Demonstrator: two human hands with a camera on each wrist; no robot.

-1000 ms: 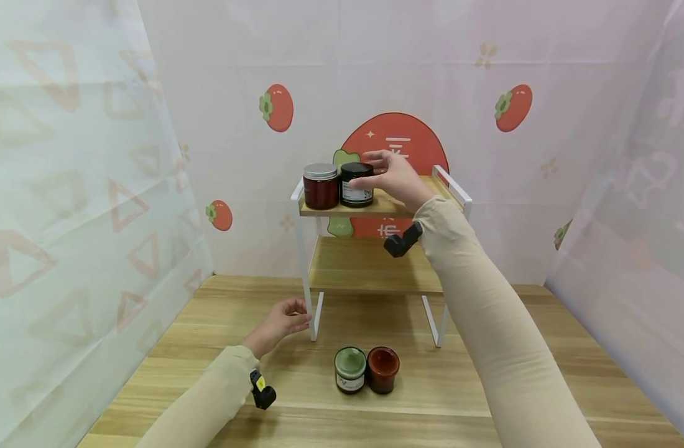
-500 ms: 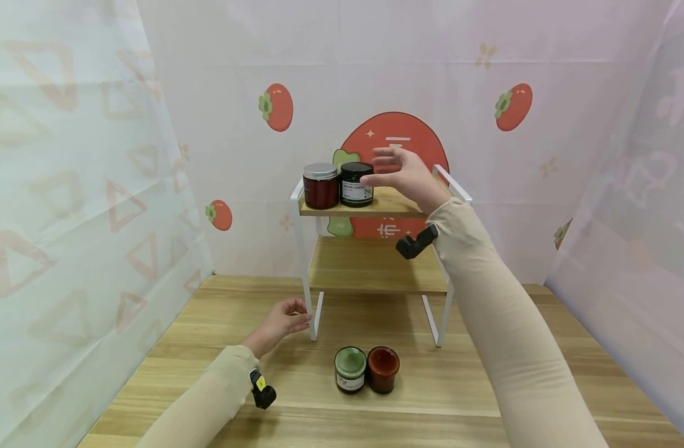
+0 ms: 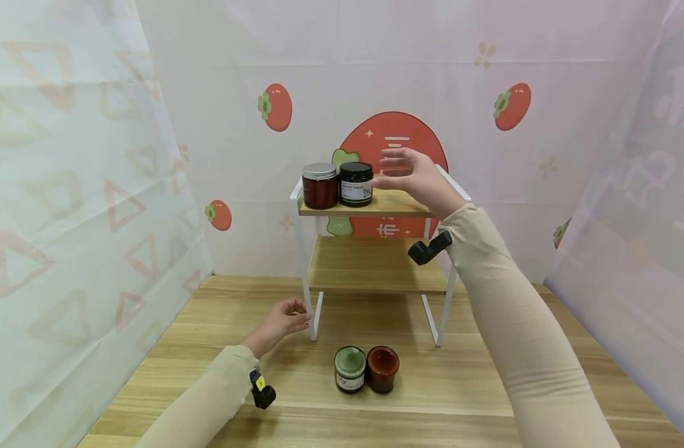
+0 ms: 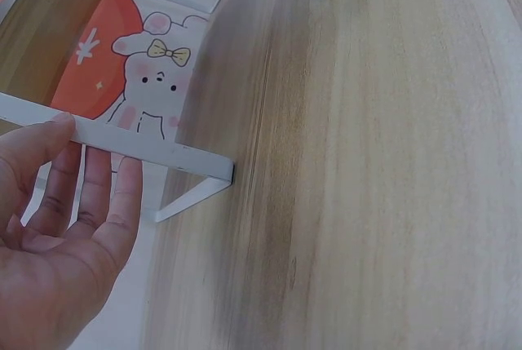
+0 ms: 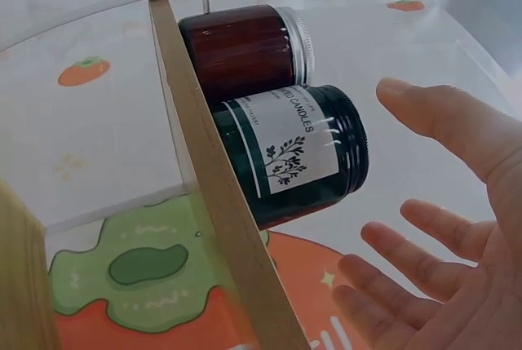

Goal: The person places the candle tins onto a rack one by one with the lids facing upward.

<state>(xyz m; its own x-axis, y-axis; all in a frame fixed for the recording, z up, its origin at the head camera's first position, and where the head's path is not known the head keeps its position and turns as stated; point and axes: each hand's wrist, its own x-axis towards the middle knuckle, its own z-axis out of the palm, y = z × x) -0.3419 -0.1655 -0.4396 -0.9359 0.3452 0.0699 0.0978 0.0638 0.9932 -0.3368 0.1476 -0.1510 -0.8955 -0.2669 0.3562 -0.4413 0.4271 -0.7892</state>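
My right hand (image 3: 420, 180) is off to the right of a dark green candle jar (image 3: 355, 193) with a black lid and white label. In the right wrist view its fingers (image 5: 416, 264) are spread and hold nothing, apart from the jar. Left of that jar, a dark red jar (image 3: 320, 193) with a silver lid sits beside it on the top board (image 3: 398, 204) of a two-tier shelf. My left hand (image 3: 280, 323) pinches the shelf's white front-left leg (image 4: 147, 148) low down, thumb on one side and fingers on the other.
On the wooden table (image 3: 431, 398), in front of the shelf, stand an unlidded green candle (image 3: 350, 370) and an unlidded red candle (image 3: 383, 370), side by side. The shelf's lower board (image 3: 375, 264) lies beneath the top one. Printed cloth (image 3: 235, 143) hangs behind and at both sides.
My right hand has let go of the dark green candle jar and drawn back to the right, fingers opening. The left hand has stayed at the shelf leg.
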